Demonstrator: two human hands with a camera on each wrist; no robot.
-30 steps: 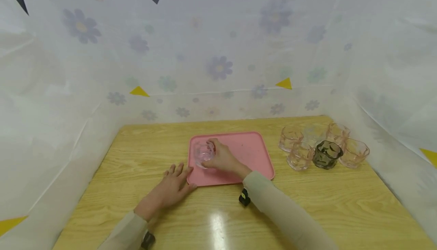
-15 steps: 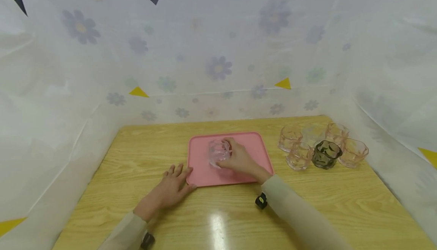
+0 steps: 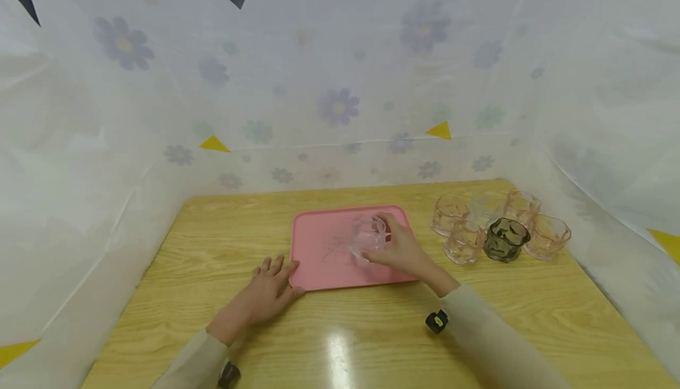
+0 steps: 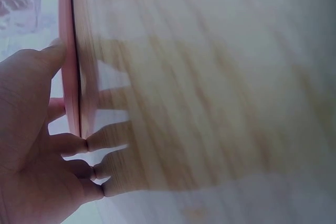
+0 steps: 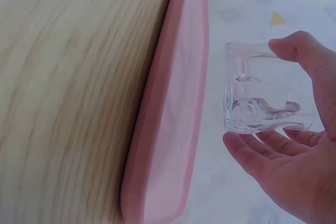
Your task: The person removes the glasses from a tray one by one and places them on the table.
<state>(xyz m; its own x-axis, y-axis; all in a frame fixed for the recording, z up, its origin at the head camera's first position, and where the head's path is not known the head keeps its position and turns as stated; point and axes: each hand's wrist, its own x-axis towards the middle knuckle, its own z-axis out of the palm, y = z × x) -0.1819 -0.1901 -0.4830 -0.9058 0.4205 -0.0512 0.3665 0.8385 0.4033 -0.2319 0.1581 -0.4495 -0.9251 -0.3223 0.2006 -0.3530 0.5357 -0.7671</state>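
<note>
My right hand (image 3: 401,250) holds a clear glass cup (image 3: 366,238) between thumb and fingers above the pink tray (image 3: 319,277). In the right wrist view the glass cup (image 5: 268,90) is apart from the tray (image 5: 178,108), a gap showing between them. My left hand (image 3: 265,294) lies at the tray's near left corner, thumb and fingers spread. The left wrist view shows the left thumb (image 4: 52,53) touching the tray's rim (image 4: 68,56), while the other fingertips meet the table beside it.
To the tray's right stand several glass cups: pinkish ones such as the cup (image 3: 547,238), a dark grey cup (image 3: 506,241) and a clear cup (image 3: 486,207). Pale flowered sheeting (image 3: 340,159) encloses the wooden table (image 3: 297,342) at the back and sides.
My right hand has carried the clear glass cup rightward over the tray, from its left side to right of the middle. The left hand and the tray have stayed in place.
</note>
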